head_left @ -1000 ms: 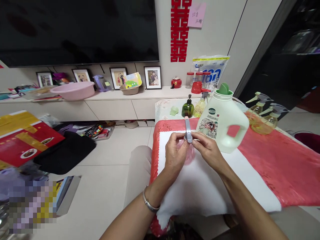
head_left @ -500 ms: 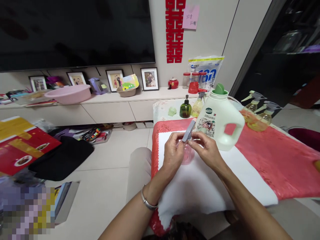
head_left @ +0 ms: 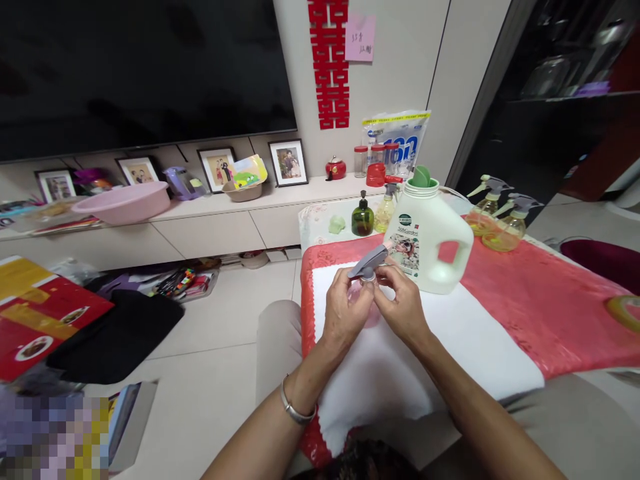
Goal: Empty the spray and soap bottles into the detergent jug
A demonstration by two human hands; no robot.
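A pink see-through spray bottle (head_left: 371,317) stands on the white cloth (head_left: 480,333), partly hidden behind my hands. Its grey trigger head (head_left: 371,261) sits at the neck, with the pale pink nozzle pointing away to the right. My left hand (head_left: 344,310) is closed on the sprayer at its collar from the left side. From the right, my right hand (head_left: 401,301) pinches the same collar, thumbs close together. Just behind stands a large pale green jug (head_left: 430,247) with a green cap or scoop (head_left: 421,177) resting in its mouth.
A green pump bottle (head_left: 363,219) and a yellow spray bottle (head_left: 385,212) stand behind the jug's left side. Two more yellow spray bottles (head_left: 505,230) are at the right on the red table cover (head_left: 520,293). A tape roll (head_left: 625,312) lies at the far right.
The grey trigger head has turned from a steep slant to a flatter one, its back end swinging left. Both hands stay at the collar. The camera view has shifted slightly right.
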